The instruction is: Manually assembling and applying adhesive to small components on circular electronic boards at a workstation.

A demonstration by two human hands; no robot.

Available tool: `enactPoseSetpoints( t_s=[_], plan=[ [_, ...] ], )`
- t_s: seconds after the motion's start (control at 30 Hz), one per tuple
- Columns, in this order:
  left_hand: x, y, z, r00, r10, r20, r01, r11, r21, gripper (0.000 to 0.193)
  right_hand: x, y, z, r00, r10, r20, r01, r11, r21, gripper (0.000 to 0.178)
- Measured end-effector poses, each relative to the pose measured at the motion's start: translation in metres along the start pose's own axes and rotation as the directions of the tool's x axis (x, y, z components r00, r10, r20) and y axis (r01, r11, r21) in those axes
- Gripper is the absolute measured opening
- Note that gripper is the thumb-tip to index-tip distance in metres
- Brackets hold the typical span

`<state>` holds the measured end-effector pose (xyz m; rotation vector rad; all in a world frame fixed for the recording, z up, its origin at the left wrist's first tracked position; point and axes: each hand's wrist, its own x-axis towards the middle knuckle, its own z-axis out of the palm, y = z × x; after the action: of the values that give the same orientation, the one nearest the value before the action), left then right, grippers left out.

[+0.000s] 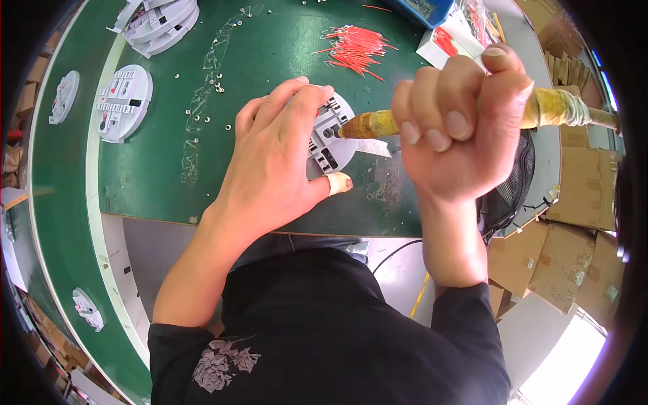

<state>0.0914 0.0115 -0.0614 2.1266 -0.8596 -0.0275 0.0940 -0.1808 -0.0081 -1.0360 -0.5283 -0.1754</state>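
Note:
My left hand (273, 152) is spread over a round grey plastic housing (343, 150) and grips it by its edges on the green table. Pale tape wraps the thumb at the housing's near side. My right hand (466, 121) is closed around a power screwdriver (378, 124) bound in worn yellow tape. The tool lies across the view, its tip at the middle of the housing, beside a dark round part. Black and metal pieces show in the housing's slots; the fingers cover its left side.
Red wires (354, 48) lie in a pile at the far side. Small metal screws (218, 86) are scattered to the left. More grey housings (127, 101) sit at the left and on the green strip beyond. A blue bin (428, 12) stands far right; cardboard boxes (574, 182) are stacked at the right.

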Motion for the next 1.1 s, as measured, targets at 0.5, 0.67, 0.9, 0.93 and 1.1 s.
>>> enactPoseSetpoints(
  t_s=[0.5, 0.67, 0.9, 0.93, 1.1],
  plan=[
    [-0.003, 0.006, 0.004, 0.998, -0.049, 0.044, 0.050, 0.999, -0.001, 0.092, 0.010, 0.018, 0.047, 0.993, 0.033, -0.110, -0.086, 0.846, -0.527, 0.020],
    [-0.004, 0.021, 0.013, 0.996, -0.085, 0.011, 0.085, 0.996, 0.013, 0.094, -0.008, 0.008, 0.061, 0.970, -0.162, -0.179, 0.010, 0.767, -0.641, 0.018],
    [-0.014, 0.038, 0.008, 0.986, -0.057, -0.158, 0.036, 0.990, -0.136, 0.092, 0.002, -0.065, 0.062, 0.932, -0.210, -0.296, 0.026, 0.851, -0.524, 0.021],
    [-0.018, 0.038, 0.004, 0.971, -0.097, -0.220, 0.006, 0.925, -0.381, 0.090, 0.002, -0.081, 0.056, 0.930, -0.163, -0.328, -0.048, 0.834, -0.550, 0.022],
    [-0.022, 0.045, -0.012, 0.968, -0.208, -0.143, -0.156, -0.050, -0.986, 0.083, -0.015, -0.061, 0.060, 0.830, 0.263, -0.491, -0.535, 0.623, -0.571, 0.016]
  ],
)
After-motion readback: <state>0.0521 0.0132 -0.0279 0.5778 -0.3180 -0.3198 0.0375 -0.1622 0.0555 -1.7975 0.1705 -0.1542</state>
